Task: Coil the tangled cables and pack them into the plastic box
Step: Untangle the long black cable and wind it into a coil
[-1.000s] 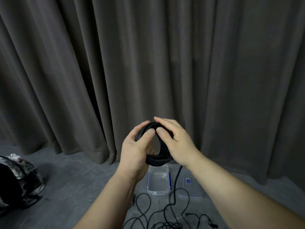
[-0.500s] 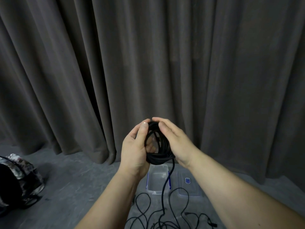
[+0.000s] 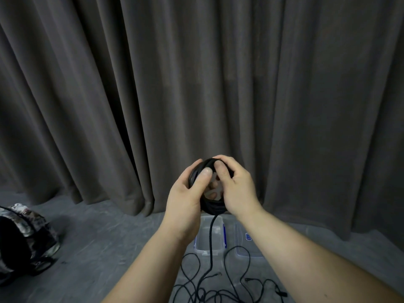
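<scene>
At chest height before the curtain (image 3: 196, 73), two hands hold one black coil (image 3: 213, 207). One clear box (image 3: 210, 238) stands open on the floor (image 3: 109, 237) directly below the coil, with one clear lid (image 3: 246, 239) lying just beside it on the right. One loose tangle (image 3: 218, 287) of black cable lies on the floor nearer the person, and one dark bag (image 3: 24, 241) sits at the far left.

The left hand (image 3: 187, 200) grips the left side of the coil, thumb laid across the front of the loops. The right hand (image 3: 237, 189) grips the right side, fingers curled over the top edge and thumb pressed against the loops beside the left thumb.

Compared with half a second earlier, the right hand has closed further over the top of the coil, and the two thumbs now meet near its upper rim. The coil has turned to face the camera more fully, so its centre opening shows.

The coil is a tight ring of many stacked turns, thickest at the bottom. One strand (image 3: 211, 243) leaves its lower edge, hangs down across the box and joins the tangle on the floor.
</scene>
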